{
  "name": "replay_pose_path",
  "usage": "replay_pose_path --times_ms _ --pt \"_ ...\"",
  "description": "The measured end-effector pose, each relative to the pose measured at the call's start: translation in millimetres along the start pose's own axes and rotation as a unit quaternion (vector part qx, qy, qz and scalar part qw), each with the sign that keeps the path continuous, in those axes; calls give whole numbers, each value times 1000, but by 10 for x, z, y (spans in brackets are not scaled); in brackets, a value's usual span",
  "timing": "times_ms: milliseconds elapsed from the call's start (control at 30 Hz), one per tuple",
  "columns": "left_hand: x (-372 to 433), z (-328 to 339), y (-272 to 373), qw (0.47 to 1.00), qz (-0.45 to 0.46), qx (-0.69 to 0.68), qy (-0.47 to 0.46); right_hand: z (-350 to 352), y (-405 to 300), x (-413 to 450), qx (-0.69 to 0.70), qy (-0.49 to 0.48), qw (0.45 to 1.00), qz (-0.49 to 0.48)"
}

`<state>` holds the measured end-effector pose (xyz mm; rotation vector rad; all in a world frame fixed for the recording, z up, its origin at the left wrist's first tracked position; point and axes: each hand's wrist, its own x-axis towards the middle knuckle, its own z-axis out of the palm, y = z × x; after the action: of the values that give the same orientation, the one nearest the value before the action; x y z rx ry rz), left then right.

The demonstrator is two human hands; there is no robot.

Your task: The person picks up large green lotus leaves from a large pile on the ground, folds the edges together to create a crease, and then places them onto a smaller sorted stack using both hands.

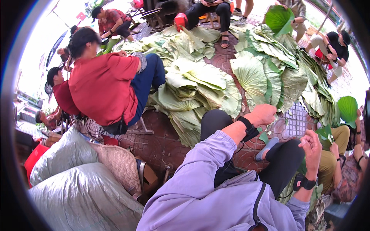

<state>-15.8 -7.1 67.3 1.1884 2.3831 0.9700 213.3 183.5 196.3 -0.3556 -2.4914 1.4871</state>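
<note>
Above my knees, my left hand (262, 114) is held with its fingers curled, close to the lower edge of a stack of large pale green lotus leaves (250, 73). Whether anything small is between its fingers cannot be told. My right hand (311, 147) is raised beside my other knee, palm towards me, fingers bent and apart, with nothing seen in it. Both wrists wear black straps with small devices. Another heap of lotus leaves (199, 83) lies on the paving in front of me. Leaf scraps (263, 137) lie near my shoe.
A person in a red shirt (104, 86) sits at the left. Silvery woven sacks (83, 196) and a woven chair back (118, 164) stand at the lower left. At the right, a person in olive trousers (329, 170) sits close by. More people sit around the leaf piles.
</note>
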Motion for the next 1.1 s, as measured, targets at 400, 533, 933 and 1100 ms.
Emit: replay_pose_path --times_ms 400,533,933,1100 --pt "-48 366 38 985 36 127 -108 590 736 1230 26 -135 989 46" --pt "-126 519 74 979 90 130 -126 800 1039 1336 30 -145 986 71" --pt "-74 716 269 974 91 133 -160 780 934 1255 -125 -155 980 23" --pt "-69 667 252 972 94 111 -185 779 1028 1231 -141 -127 982 10"
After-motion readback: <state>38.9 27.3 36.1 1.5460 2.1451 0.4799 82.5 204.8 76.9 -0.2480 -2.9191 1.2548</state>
